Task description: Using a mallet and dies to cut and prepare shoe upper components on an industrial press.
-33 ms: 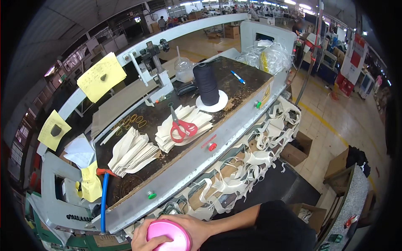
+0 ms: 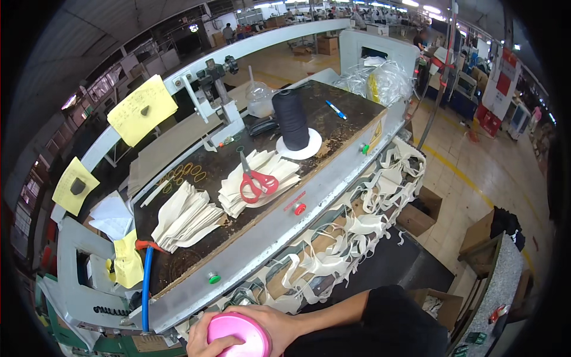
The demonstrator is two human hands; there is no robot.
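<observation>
At the lower edge I hold a bright pink, round-topped object (image 2: 247, 334), perhaps a lidded container; its lower part is out of the picture. My left hand (image 2: 201, 337) wraps its left side, with one digit lying across the top. From the right, my right hand (image 2: 282, 327) closes round its far and right side. Beyond my hands is a machine table (image 2: 250, 229) bearing two stacks of cream fabric pieces, the left stack (image 2: 187, 221) and the right stack (image 2: 235, 193). Red-handled scissors (image 2: 259, 187) lie on the right stack.
A black thread cone (image 2: 290, 119), plastic cup (image 2: 259, 100), blue pen (image 2: 336, 110) and yellow rings (image 2: 181, 174) sit on the table. Cream fabric scraps (image 2: 351, 229) hang along its near edge. A blue tube (image 2: 147, 288) rises at left. Cardboard boxes (image 2: 419, 213) stand at right.
The view has shifted very slightly, so the table and its things sit a little further left. My hands keep the same grip on the pink object.
</observation>
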